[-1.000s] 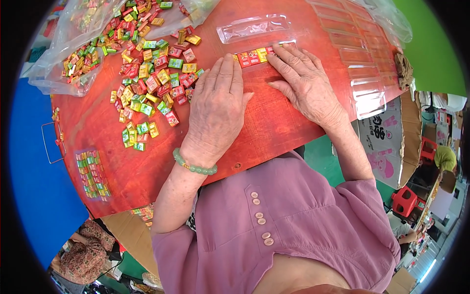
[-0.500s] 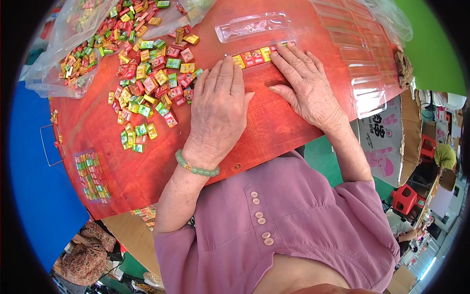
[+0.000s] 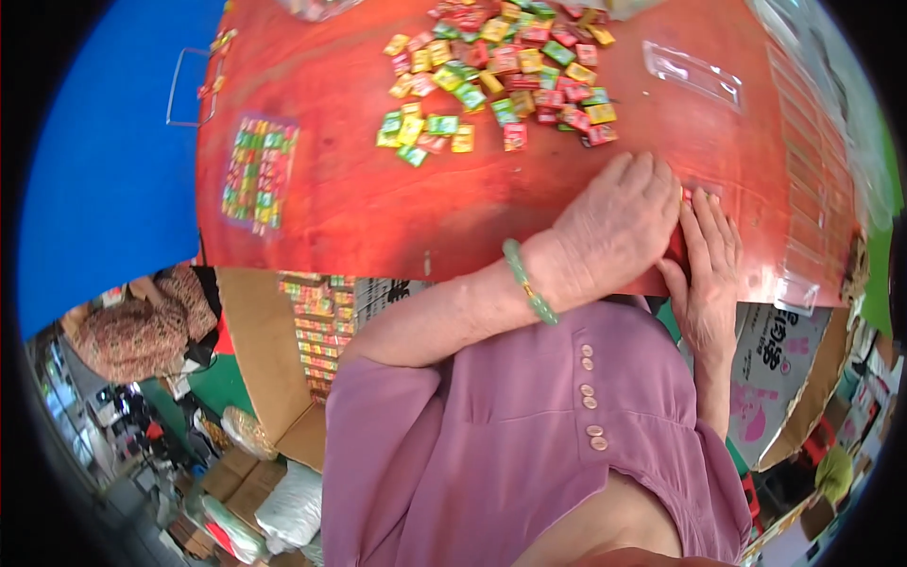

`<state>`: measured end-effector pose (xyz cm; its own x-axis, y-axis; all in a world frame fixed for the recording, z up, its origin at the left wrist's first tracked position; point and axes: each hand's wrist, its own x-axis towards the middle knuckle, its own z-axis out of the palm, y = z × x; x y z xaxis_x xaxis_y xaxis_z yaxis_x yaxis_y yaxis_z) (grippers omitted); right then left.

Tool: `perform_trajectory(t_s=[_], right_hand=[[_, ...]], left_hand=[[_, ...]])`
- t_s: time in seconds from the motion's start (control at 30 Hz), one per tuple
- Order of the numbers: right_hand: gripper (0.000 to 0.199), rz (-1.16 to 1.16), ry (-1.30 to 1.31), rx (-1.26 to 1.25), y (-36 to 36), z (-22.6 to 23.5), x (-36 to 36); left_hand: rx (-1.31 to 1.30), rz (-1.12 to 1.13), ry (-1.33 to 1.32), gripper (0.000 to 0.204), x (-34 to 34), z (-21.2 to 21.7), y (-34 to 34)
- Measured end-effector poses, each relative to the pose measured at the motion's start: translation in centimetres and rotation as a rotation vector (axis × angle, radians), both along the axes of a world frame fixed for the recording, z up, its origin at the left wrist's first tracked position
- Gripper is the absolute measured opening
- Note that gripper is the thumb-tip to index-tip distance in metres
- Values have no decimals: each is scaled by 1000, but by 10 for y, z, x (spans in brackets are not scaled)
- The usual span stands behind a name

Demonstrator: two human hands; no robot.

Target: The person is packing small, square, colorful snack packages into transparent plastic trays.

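Left hand (image 3: 619, 222) lies flat, palm down, on the red worktop (image 3: 340, 203), covering a row of small candies; grip on them can't be told. Right hand (image 3: 709, 260) presses beside it, fingers flat, grasping nothing, steadying the row. Loose wrapped candies (image 3: 501, 71) heaped above; clear plastic tray (image 3: 692, 74) near.

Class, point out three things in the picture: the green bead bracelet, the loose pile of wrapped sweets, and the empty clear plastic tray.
Green bead bracelet (image 3: 529, 283), head view, on beads at the wrist.
Pile of wrapped sweets (image 3: 501, 71), head view, mid-pile.
Clear plastic tray (image 3: 693, 74), head view, tray's middle.
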<state>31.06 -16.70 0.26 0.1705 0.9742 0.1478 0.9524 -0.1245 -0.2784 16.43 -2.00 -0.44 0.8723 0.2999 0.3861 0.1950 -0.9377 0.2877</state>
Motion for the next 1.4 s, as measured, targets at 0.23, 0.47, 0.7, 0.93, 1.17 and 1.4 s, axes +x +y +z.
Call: perform_trajectory(t_s=[0.23,0.47,0.7,0.93,1.17,1.4], right_hand=[[64,279,174,-28,8,17,-24],[55,447,376,25,39,16,-47],[52,451,365,29,57,15,-59],[50,419,353,17,61,13,-61],[46,392,380,-4,64,11,-64],[45,399,389,1,68,9,-62]], left_hand=[[-82,116,42,49,-73,9,-16],[-103,494,36,43,-160,11,-12],[-10,805,35,37,-212,-2,9],[31,913,-25,36,-243,7,28],[210,1018,31,32,-271,18,68],[323,1104,97,29,-270,8,87]])
